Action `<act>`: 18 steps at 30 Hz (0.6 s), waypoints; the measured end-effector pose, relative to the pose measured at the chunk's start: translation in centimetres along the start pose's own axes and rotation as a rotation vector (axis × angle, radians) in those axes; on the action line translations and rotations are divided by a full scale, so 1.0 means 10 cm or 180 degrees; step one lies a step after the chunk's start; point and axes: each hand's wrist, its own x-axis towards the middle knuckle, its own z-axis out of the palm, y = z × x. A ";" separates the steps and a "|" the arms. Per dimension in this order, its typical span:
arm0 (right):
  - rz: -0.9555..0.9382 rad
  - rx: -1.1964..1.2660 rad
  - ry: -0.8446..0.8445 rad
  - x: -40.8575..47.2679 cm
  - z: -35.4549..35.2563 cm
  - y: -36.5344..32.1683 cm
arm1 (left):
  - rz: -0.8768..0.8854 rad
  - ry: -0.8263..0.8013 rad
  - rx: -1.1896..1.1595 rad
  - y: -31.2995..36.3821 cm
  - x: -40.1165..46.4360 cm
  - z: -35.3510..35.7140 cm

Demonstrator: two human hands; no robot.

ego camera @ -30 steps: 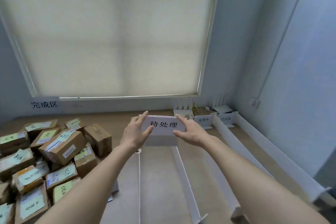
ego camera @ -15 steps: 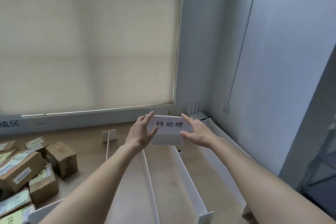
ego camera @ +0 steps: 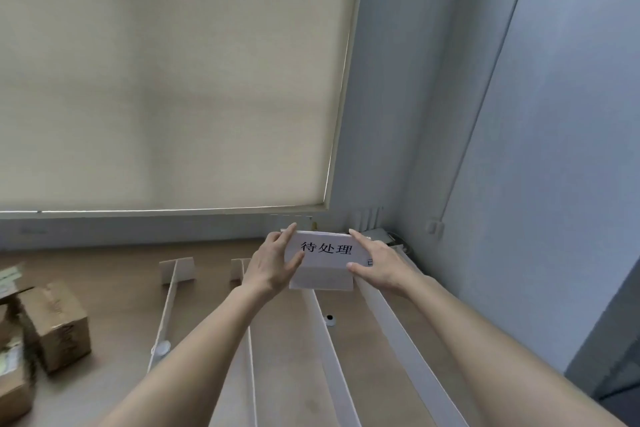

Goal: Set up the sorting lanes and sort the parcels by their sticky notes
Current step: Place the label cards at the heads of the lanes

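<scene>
A white folded sign card point(ego camera: 323, 258) with three black printed characters is held upright above the far end of the lanes. My left hand point(ego camera: 272, 262) grips its left edge, thumb across the front. My right hand point(ego camera: 375, 262) grips its right edge. Below it, several long white divider strips point(ego camera: 391, 329) run along the wooden table point(ego camera: 114, 295) toward me, forming lanes. Brown cardboard parcels point(ego camera: 55, 326) with pale sticky notes lie at the left edge of the view.
Two white divider end pieces point(ego camera: 177, 270) stand upright left of my left hand. A small white round object point(ego camera: 330, 320) lies between two strips. A closed beige roller blind point(ego camera: 173, 80) fills the window, and a grey wall point(ego camera: 554, 149) closes the right side.
The view has swung right and tilted up, so most parcels have left the frame. Both hands keep hold of the sign card, which has moved rightward along the lanes.
</scene>
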 end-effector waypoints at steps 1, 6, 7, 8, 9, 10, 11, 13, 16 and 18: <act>-0.0026 -0.0055 -0.0038 0.13 0.02 0.00 | -0.0035 -0.0014 -0.0004 -0.06 0.07 0.04; -0.0135 -0.0143 -0.0206 0.69 0.22 0.02 | -0.0153 -0.0141 0.0086 -0.41 0.36 0.19; -0.0153 -0.0140 -0.0250 0.79 0.27 0.03 | -0.0201 -0.0155 0.0097 -0.48 0.41 0.22; -0.0175 -0.0140 -0.0303 0.88 0.33 0.03 | -0.0250 -0.0157 0.0102 -0.54 0.46 0.26; -0.0202 -0.0129 -0.0349 0.97 0.40 0.05 | -0.0297 -0.0156 0.0102 -0.61 0.50 0.30; -0.0219 -0.0108 -0.0389 1.06 0.47 0.07 | -0.0338 -0.0154 0.0101 -0.67 0.55 0.35; -0.0228 -0.0089 -0.0423 1.15 0.54 0.09 | -0.0380 -0.0155 0.0097 -0.73 0.58 0.39; -0.0244 -0.0051 -0.0503 1.33 0.70 0.15 | -0.0469 -0.0177 0.0082 -0.87 0.65 0.51; -0.0264 0.0042 -0.0702 1.61 1.00 0.25 | -0.0657 -0.0207 0.0083 -1.12 0.71 0.73; -0.0252 0.0074 -0.0795 1.80 1.21 0.33 | -0.0808 -0.0251 0.0104 -1.29 0.77 0.91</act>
